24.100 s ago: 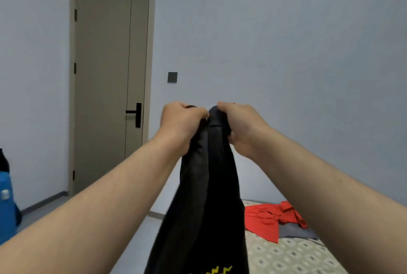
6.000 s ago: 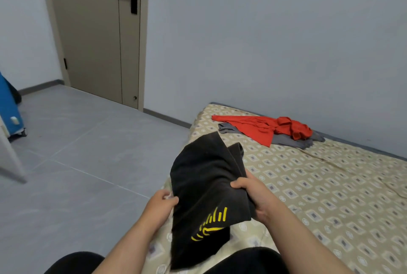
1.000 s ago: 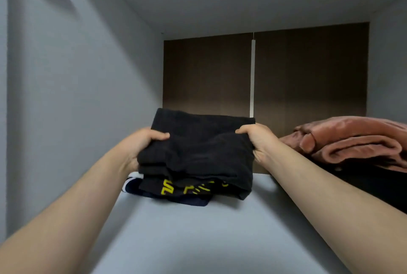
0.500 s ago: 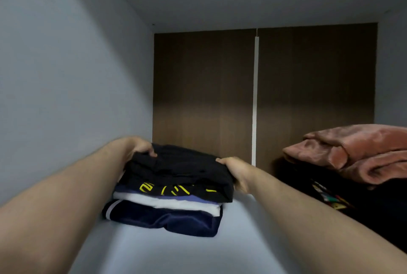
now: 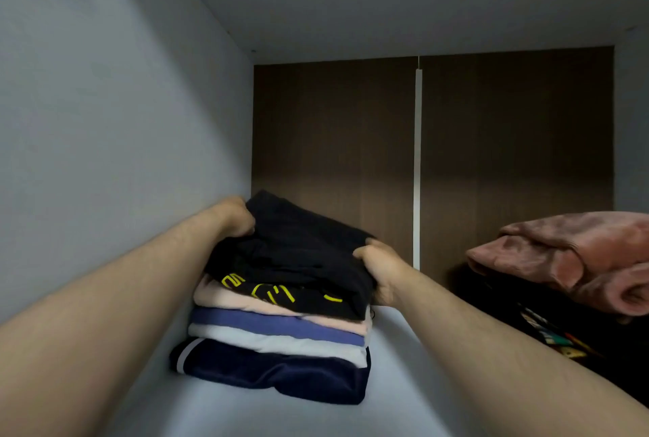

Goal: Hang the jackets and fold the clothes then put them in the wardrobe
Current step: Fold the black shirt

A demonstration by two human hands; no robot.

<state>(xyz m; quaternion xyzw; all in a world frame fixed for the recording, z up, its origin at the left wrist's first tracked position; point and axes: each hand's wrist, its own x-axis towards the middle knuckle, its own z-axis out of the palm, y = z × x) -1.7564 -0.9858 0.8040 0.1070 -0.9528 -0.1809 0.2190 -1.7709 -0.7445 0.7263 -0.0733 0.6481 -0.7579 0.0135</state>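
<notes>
Stretched forward on both sides, forearms bare, wrists angled inward toward each other. Clutching far left edge of black folded garment (image 5: 302, 247) with left grip (image 5: 236, 217), knuckles up, fingers curled into cloth. Clamping right edge with right grip (image 5: 381, 275), fingers curled round it, fingertips hidden. Left extended deeper than right.

Two grips were in view: the left grip (image 5: 238, 217) and the right grip (image 5: 381, 269). Between them stood one stack of five folded garments: one black garment (image 5: 302, 250) with yellow print on top, held by both, then one pale pink piece (image 5: 224, 296), one blue piece (image 5: 267, 322), one white piece (image 5: 281, 341) and one navy piece (image 5: 274, 373) at the bottom. Right of the right grip lay two more: one rust-pink fleece (image 5: 576, 254) on one dark printed garment (image 5: 548, 334).
</notes>
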